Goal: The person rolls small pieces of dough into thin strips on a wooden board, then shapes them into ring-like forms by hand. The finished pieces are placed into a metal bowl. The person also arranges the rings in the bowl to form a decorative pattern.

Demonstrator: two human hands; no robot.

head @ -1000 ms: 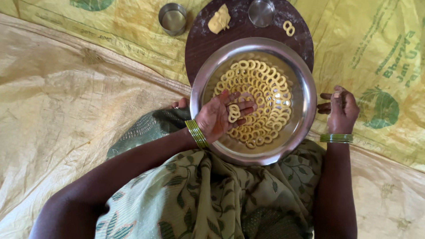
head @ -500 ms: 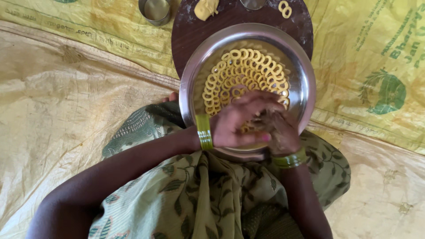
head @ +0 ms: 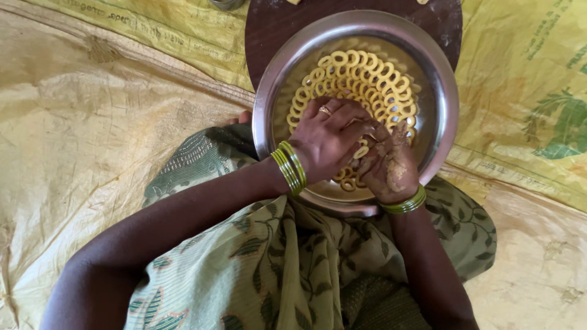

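Note:
A round steel plate (head: 441, 85) rests on my lap, with several pale yellow dough rings (head: 367, 76) laid in curved rows inside it. My left hand (head: 327, 140), with a ring on one finger and green bangles at the wrist, lies palm down over the near part of the plate with its fingers curled. My right hand (head: 391, 168), smeared with dough, meets it fingertip to fingertip. Both hands pinch one dough ring (head: 362, 151) between them. More rings lie half hidden under the hands.
A dark round wooden board (head: 275, 30) lies under the far side of the plate. A steel cup (head: 227, 3) is cut off at the top edge. Yellow printed sacks (head: 526, 73) and pale sheeting (head: 79, 140) cover the floor. Green patterned cloth (head: 269, 256) covers my lap.
My right hand has come in from outside the plate's right rim and joined my left hand over the near part of the plate. The view has shifted closer.

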